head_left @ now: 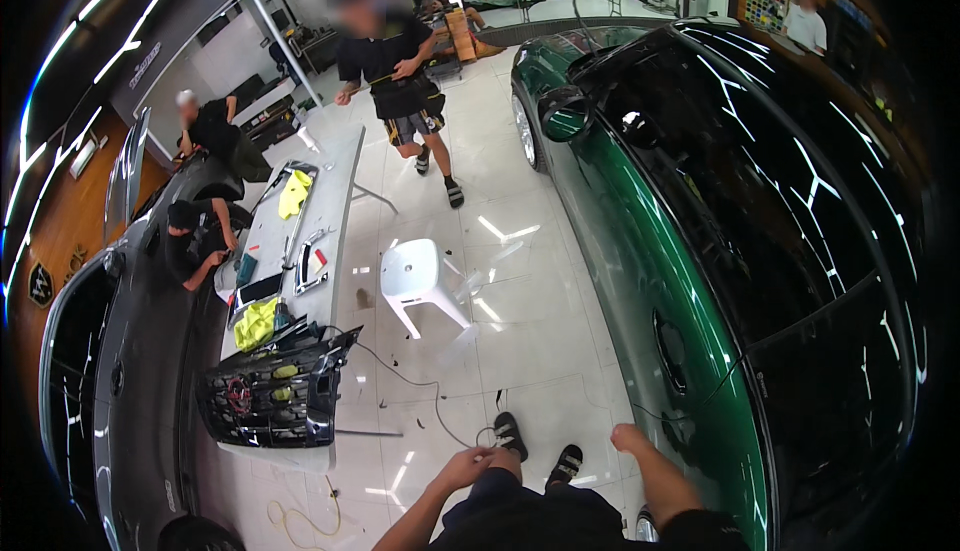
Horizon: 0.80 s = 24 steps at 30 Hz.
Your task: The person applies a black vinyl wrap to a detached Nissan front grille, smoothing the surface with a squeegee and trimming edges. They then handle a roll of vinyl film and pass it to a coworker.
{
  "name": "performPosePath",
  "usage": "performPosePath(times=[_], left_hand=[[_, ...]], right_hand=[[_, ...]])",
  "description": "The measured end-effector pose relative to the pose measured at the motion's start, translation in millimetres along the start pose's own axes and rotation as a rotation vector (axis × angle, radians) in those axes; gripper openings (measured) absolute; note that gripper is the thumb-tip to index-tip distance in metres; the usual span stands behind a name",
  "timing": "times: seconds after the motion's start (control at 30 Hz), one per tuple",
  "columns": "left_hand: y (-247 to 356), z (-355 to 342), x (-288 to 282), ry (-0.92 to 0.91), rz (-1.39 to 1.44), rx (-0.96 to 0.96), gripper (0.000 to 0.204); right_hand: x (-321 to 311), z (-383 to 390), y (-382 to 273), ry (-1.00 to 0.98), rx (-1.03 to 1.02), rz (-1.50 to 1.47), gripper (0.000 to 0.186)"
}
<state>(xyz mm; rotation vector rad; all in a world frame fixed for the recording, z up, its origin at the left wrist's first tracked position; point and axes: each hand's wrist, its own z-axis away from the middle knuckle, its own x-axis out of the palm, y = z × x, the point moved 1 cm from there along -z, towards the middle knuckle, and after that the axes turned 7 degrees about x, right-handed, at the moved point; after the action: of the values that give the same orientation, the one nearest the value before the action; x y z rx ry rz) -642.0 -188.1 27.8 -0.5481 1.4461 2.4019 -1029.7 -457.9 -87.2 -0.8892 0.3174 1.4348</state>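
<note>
My left hand [470, 463] is curled closed in front of my left thigh, beside a thin looped cord [437, 387]; whether it grips the cord or something else is unclear. My right hand [630, 439], at the lower right, has its fingers curled near the green car's door [700, 451]; anything inside it is hidden. To my left, a black grille [310, 401] lies on the near end of a long grey table [345, 156], with yellow cloths [255, 323], trim pieces and tools further along. A white plastic stool [410, 276] stands on the tiled floor ahead of me.
A dark grey car [140, 371] flanks the table at left, where two co-workers [190, 241] work. Another person [405, 81] stands ahead between table and green car. A person in white [805, 26] is at upper right. A yellow hose [305, 511] lies on the floor.
</note>
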Motion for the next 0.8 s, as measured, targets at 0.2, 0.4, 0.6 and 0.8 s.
performPosePath(times=[0.2, 0.4, 0.6, 0.8], left_hand=[[-162, 212, -2, -0.144, -0.724, -0.219, 0.016], [-226, 259, -1, -0.024, -0.371, -0.501, 0.021], [-332, 252, -47, 0.072, -0.368, -0.292, 0.026], [-477, 250, -170, 0.204, 0.001, 0.126, 0.017]], right_hand=[[94, -31, -71, -0.363, -0.271, 0.323, 0.034], [89, -69, -147, 0.377, -0.502, -0.156, 0.032], [69, -85, -189, 0.216, 0.127, 0.188, 0.032], [227, -3, -330, -0.086, 0.354, -0.13, 0.035]])
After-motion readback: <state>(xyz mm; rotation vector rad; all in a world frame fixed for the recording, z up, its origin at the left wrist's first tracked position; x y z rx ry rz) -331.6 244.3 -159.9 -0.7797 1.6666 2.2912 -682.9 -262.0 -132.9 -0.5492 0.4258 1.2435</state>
